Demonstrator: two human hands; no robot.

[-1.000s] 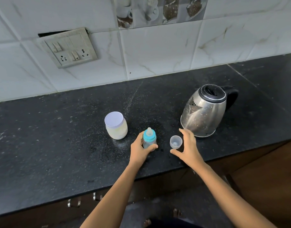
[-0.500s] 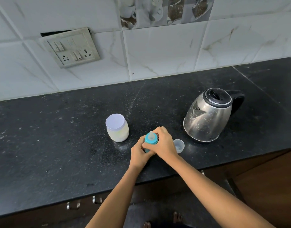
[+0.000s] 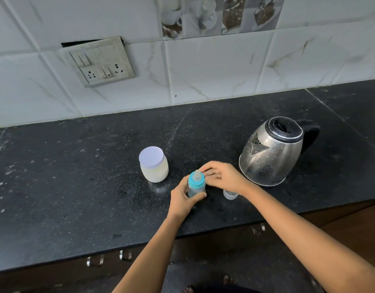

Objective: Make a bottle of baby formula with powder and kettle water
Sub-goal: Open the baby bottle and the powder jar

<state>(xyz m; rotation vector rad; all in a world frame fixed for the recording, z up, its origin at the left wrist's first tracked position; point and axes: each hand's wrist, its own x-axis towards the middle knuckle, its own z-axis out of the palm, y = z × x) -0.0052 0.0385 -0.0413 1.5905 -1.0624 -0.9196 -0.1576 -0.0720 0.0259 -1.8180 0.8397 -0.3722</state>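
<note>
A small clear baby bottle [image 3: 195, 190] with a teal collar and a nipple stands on the black counter [image 3: 76, 187]. My left hand [image 3: 182, 199] grips its body from the near left. My right hand [image 3: 223, 178] reaches in from the right, thumb and fingertips pinching the teal collar; they are blurred by motion. The bottle's clear cap [image 3: 230, 195] lies on the counter, half hidden under my right wrist. A white-lidded powder jar [image 3: 154, 166] stands just left of the bottle. The steel kettle [image 3: 271, 153] with its black lid shut stands to the right.
A white tiled wall runs behind the counter, with a socket panel [image 3: 102, 62] at upper left. The counter's front edge lies close below my hands, with cabinet handles [image 3: 95, 261] under it. White specks dot the counter around the jar.
My right hand left the clear cap, came over the top of the bottle, then slid off to its right side, uncovering the nipple. My left hand kept hold of the bottle.
</note>
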